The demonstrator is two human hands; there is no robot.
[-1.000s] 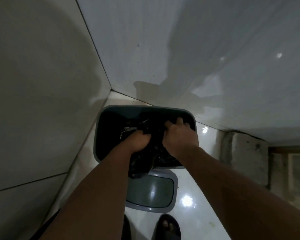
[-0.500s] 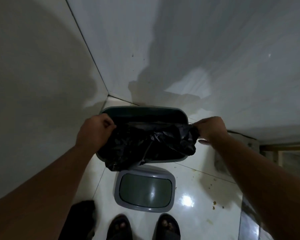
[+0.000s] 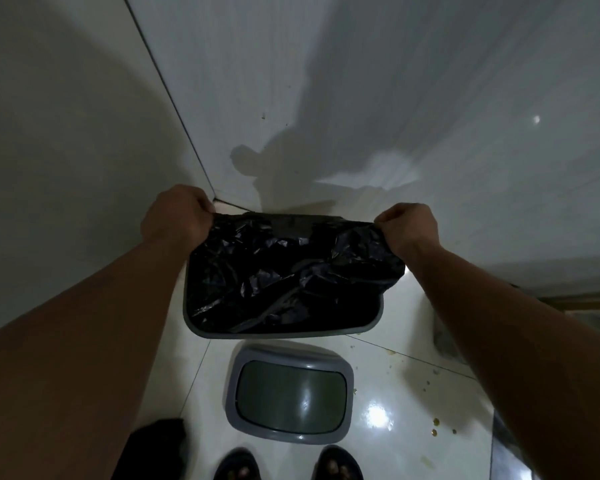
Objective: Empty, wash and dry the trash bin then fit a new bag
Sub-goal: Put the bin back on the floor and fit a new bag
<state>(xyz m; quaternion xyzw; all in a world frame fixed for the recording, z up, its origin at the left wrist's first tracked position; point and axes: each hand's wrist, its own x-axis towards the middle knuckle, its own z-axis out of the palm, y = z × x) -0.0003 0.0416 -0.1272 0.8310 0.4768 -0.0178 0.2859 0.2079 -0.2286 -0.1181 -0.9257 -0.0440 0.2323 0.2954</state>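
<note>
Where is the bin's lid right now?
In the head view the lid lies flat on the floor tiles, low and centre, just in front of the grey bin and just beyond the person's sandalled feet.

Bag [image 3: 284, 271]: thin black plastic film, crinkled, glossy on the creases. Bin [image 3: 281, 332]: grey plastic, smooth, matt rim. Lid [image 3: 291, 393]: grey plastic frame with a darker, semi-gloss flap. Floor [image 3: 395, 375]: pale glazed tile, highly reflective. Walls [image 3: 430, 98]: smooth, glossy tile.
</note>
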